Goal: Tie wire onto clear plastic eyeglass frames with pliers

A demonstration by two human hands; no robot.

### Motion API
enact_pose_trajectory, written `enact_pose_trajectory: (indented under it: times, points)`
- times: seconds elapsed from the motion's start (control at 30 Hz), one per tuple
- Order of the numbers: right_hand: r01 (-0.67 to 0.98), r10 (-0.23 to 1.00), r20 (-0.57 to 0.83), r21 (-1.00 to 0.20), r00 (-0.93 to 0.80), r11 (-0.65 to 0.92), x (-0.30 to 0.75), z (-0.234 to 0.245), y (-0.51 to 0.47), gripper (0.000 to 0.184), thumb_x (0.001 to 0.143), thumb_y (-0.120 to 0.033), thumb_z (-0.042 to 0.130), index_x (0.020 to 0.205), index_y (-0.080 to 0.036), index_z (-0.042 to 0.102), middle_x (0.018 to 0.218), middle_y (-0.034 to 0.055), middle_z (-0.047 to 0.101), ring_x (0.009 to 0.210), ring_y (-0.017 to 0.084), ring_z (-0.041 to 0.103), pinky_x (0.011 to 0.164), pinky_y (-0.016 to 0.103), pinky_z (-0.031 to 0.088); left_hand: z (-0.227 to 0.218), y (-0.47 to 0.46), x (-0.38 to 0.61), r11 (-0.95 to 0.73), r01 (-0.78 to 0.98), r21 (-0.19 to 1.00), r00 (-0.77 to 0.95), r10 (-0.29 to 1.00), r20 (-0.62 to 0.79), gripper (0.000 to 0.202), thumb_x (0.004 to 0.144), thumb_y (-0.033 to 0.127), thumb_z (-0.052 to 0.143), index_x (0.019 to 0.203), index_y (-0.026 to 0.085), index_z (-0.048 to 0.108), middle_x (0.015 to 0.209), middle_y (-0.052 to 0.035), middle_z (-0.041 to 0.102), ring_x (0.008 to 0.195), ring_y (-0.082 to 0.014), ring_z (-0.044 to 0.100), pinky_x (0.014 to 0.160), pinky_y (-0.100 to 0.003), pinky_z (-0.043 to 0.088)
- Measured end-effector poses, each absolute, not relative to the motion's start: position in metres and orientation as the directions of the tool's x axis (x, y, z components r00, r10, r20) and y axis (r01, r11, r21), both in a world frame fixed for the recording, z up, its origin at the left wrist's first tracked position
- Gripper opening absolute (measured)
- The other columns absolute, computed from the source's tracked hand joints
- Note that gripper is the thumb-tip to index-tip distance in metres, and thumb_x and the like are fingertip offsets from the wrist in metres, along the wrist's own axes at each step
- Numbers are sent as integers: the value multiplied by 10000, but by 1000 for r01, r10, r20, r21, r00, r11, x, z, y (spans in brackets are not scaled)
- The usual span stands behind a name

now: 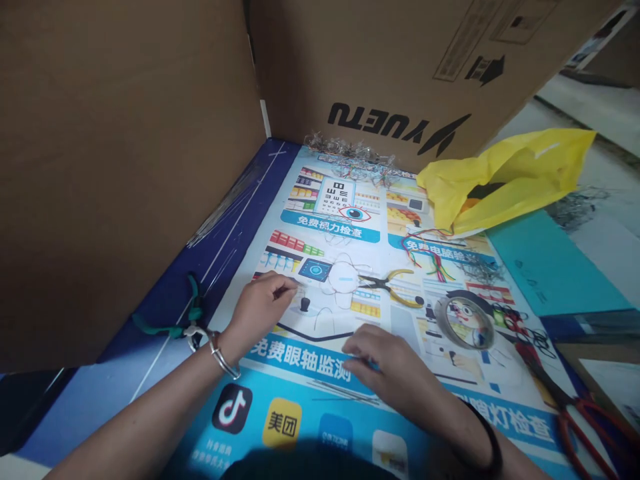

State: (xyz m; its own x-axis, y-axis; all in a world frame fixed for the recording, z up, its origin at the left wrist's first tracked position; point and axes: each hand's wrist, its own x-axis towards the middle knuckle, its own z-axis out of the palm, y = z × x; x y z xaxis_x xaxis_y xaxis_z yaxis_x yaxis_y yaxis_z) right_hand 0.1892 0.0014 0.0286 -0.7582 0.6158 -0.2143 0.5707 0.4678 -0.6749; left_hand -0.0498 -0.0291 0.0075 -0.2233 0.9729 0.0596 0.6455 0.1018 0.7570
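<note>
1. One pair of yellow-handled pliers [383, 284], frame centre-right, handles spread, on printed sheet [360, 247].
2. Left hand [260, 308], centre: fingertips bunched; can't tell if pinching anything.
3. Right hand [383, 360], lower centre: fingers curled; grip unclear.
4. Tape roll [440, 325] right, scissors [563, 400] lower right.

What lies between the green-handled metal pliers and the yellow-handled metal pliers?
In the head view, chiefly the left hand, over the printed poster.

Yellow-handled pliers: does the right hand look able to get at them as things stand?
Probably yes: the right hand is close to the yellow-handled pliers, and no bulky thing shows in between.
</note>
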Motion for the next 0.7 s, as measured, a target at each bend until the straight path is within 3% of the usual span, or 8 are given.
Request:
enact_pose_trajectory:
  times: [0.13,0.3,0.43,0.53,0.7]
  points:
    - [594,553,-250,-505,-795,627,210,25,-21,245,684,-186,688,909,-204,592,907,36,570,845,207,507,691,317,394,3,-25,-51,130,739,661,-201,979,32,127,805,206,526,814,227,651,853,0,643,804,-167,586,707,-276,442]
    - [568,515,-246,-440,-821,696,214,11,-33,90,748,-125,580,805,-193,563,876,36,558,787,180,480,663,299,365,4,-25,-49,158,784,601,-194,981,-6,160,820,256,525,947,236,620,864,-3,652,785,-175,591,647,-264,431]
    - [522,472,-223,-359,-853,774,211,9,-33,68,709,-182,570,774,-176,552,832,57,555,745,182,469,642,305,355,11,-29,-54,141,798,586,-184,983,14,121,833,254,506,892,235,610,812,7,636,757,-164,580,639,-253,415]
    - [456,436,-132,-247,-890,855,209,11,-35,154,634,-198,594,776,-168,543,797,70,562,690,192,467,594,309,349,17,-32,-60,120,829,547,-166,986,35,112,838,245,488,798,215,588,784,3,617,741,-160,573,620,-243,402]
    - [400,400,78,-16,-913,916,209,8,-43,150,641,-55,502,736,-170,511,698,61,545,618,197,473,567,318,347,25,-35,-65,105,842,529,-117,993,-11,106,818,242,509,818,220,613,776,1,621,706,-159,585,625,-245,417]
